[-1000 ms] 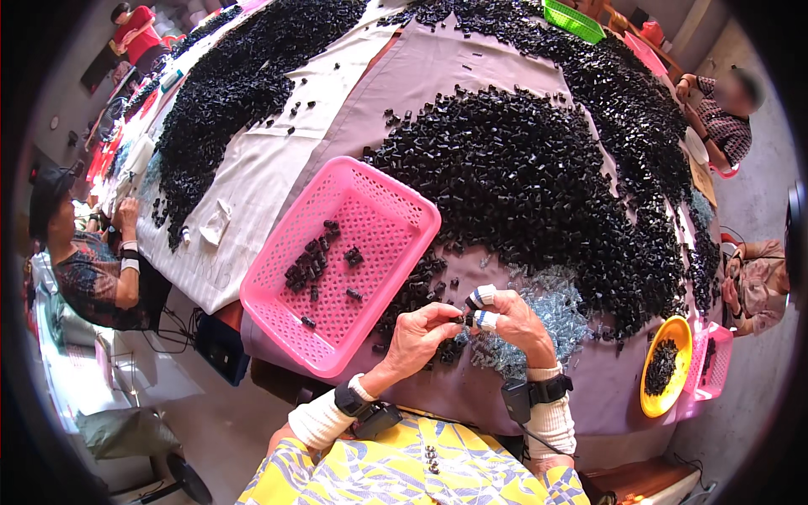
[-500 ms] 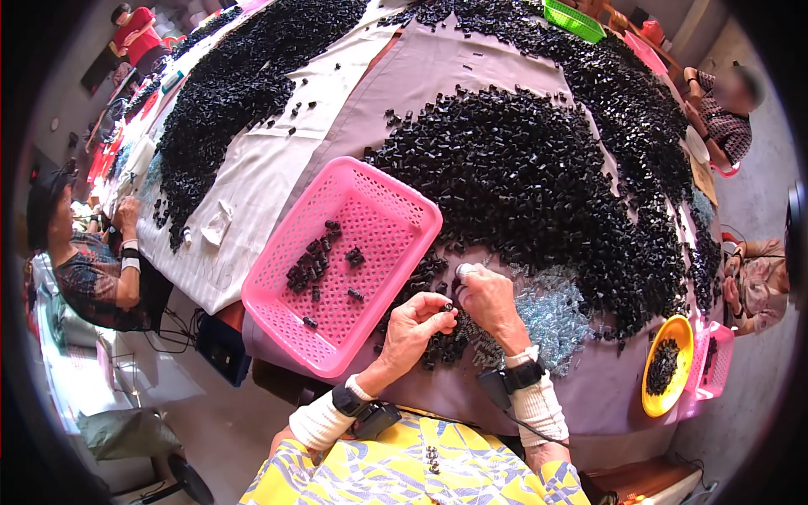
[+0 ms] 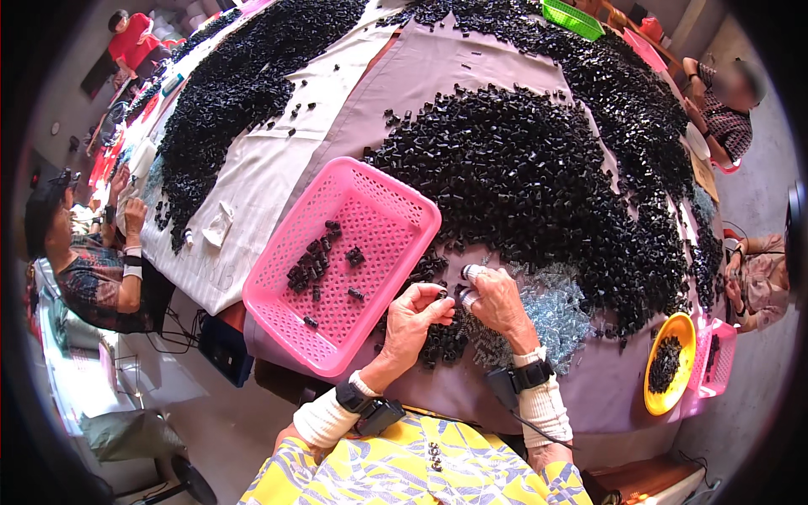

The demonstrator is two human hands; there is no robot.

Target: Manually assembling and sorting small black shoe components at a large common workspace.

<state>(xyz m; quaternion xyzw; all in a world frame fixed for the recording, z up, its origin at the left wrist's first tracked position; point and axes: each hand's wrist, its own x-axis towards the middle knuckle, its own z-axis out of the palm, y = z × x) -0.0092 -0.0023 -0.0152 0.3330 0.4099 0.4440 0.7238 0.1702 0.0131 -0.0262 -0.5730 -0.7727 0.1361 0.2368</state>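
Observation:
My left hand [image 3: 407, 326] pinches a small black plastic part [image 3: 442, 294] between thumb and fingertips, just right of a pink perforated basket [image 3: 383, 305]. Close beside it, my right hand [image 3: 500, 305] is closed, with white wraps on some fingertips; whatever its fingers hold is too small or hidden to make out. Several black parts [image 3: 310, 265] lie clustered inside the basket. Under and beside my right hand spreads a heap of thin, silvery, spring-like pieces [image 3: 551, 316]. Beyond both hands rises a large pile of black plastic parts [image 3: 505, 172].
At the right edge stand a yellow dish [image 3: 688, 349] of dark bits and a small pink basket [image 3: 722, 362]. A green basket [image 3: 572, 20] sits at the far side. Co-workers sit at the left [image 3: 93, 269] and right [image 3: 730, 109]. A white scrap [image 3: 218, 225] lies on the cloth.
My left hand has shifted slightly up and left with the black part. My right hand has moved a little right and turned, its fingertips now farther from the left's.

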